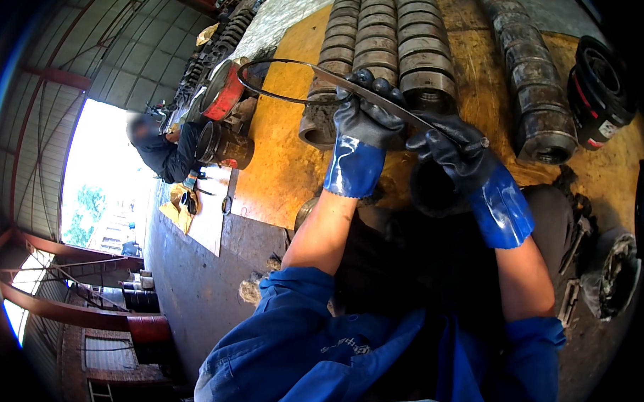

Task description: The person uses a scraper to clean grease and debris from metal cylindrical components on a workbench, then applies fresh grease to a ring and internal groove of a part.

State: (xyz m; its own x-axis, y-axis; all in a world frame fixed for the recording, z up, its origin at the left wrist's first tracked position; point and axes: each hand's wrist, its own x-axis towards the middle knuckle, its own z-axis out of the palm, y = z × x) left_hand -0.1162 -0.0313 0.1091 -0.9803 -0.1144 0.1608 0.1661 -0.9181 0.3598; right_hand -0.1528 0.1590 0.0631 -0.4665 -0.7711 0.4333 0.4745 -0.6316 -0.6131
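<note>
My left hand (367, 114), in a black and blue rubber glove, closes on a thin dark metal ring (277, 60) that sticks out to the left. My right hand (458, 150), gloved alike, is wrapped round the near end of a long flat metal tool (399, 111) that looks like a file. The tool slants up and left across my left glove, its far end overlapping the ring's outline; I cannot tell whether they touch. Just below my right hand is the open mouth of a dark hollow cylinder (432, 187). The gloves hide both grips.
Rows of ribbed metal cylinders (421, 45) lie beyond my hands on a yellow board (288, 47). A further row (528, 73) and a black bucket (601, 94) are at right. At left a person (169, 153) sits near a metal drum (225, 144) and a red-sided container (221, 91).
</note>
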